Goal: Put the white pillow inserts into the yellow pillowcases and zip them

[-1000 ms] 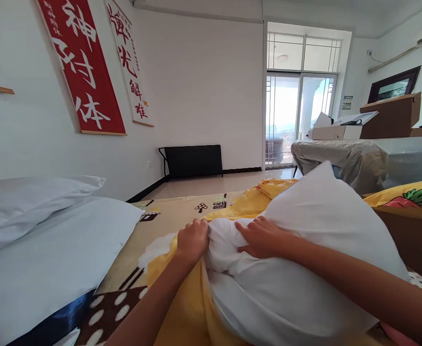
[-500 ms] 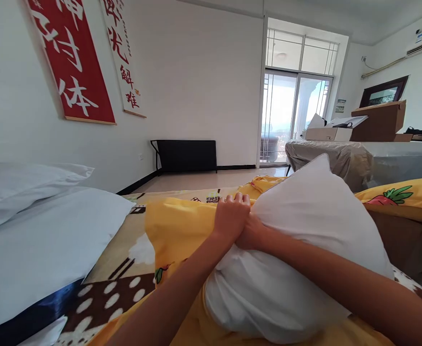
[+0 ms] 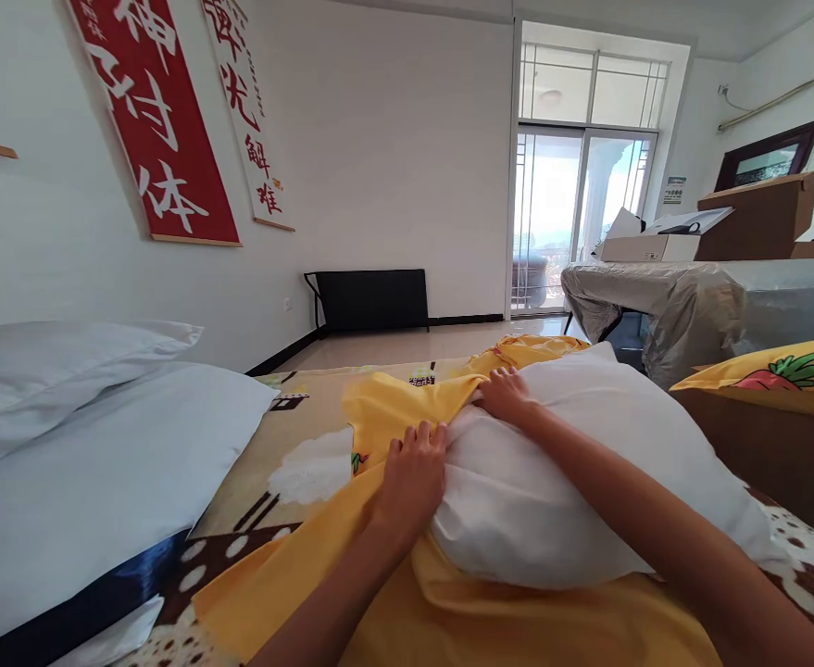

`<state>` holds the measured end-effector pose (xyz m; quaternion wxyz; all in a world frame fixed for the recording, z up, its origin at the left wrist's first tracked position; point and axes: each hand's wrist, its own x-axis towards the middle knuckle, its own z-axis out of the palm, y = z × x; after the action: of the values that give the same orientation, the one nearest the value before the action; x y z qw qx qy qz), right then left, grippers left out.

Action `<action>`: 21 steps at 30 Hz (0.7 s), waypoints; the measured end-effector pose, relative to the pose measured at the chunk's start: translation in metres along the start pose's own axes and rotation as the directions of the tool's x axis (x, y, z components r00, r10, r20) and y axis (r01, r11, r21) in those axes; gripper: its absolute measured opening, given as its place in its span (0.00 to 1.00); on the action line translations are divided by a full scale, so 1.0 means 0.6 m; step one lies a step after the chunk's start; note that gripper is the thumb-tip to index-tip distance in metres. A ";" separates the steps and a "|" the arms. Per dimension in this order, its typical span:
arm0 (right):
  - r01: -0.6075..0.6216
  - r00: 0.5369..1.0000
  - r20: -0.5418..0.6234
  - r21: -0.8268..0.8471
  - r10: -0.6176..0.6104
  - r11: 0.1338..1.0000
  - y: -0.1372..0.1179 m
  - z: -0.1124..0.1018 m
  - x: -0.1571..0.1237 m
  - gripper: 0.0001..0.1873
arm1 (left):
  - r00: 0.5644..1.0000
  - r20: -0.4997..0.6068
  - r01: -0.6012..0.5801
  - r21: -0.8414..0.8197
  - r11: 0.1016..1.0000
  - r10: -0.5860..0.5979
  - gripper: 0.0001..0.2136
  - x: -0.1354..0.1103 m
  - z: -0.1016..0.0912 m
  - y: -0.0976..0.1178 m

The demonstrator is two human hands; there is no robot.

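Note:
A plump white pillow [image 3: 587, 463] lies across a yellow pillowcase [image 3: 351, 537] with a carrot print. Its left end reaches the folded cloth of the case. My left hand [image 3: 412, 477] is closed, fingers curled over the yellow cloth at the pillow's left end. A little farther off and to the right, my right hand [image 3: 507, 394] grips the pillowcase edge against the pillow's top left part. The fingertips of both hands are partly hidden in the cloth.
On the left, white pillows [image 3: 101, 463] are stacked on the patterned blanket [image 3: 240, 556]. A carrot-print yellow pillow [image 3: 782, 375] rests at the right. Behind it a plastic-covered table [image 3: 684, 287] bears cardboard boxes [image 3: 760, 213]. A folded black frame [image 3: 371, 301] stands by the wall.
My hands, pressed together before, have moved apart: the left came nearer and lower, the right went farther and up. The pillow now lies flatter and the yellow cloth is drawn up beside it.

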<state>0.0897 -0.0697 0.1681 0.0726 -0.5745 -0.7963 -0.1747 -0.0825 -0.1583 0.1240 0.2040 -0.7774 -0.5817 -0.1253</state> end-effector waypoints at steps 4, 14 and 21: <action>0.122 0.990 -0.073 0.074 -0.117 0.990 -0.018 -0.017 -0.059 0.18 | 0.991 0.129 0.054 -0.090 0.994 -0.042 0.16 0.003 0.030 -0.020; 0.534 0.820 -0.220 -0.038 -0.528 0.845 -0.078 0.069 -0.275 0.28 | 0.993 0.115 0.020 -0.050 0.999 -0.014 0.19 0.011 0.005 -0.020; 0.561 0.828 -0.134 0.189 -0.545 0.806 -0.035 0.048 -0.156 0.29 | 0.941 0.318 0.155 -0.106 0.982 -0.114 0.15 0.023 -0.026 -0.037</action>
<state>0.1035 -0.1484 0.1078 0.1107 -0.2994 -0.9401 -0.1198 -0.0989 -0.1483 0.1475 0.0499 -0.7573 -0.6490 -0.0528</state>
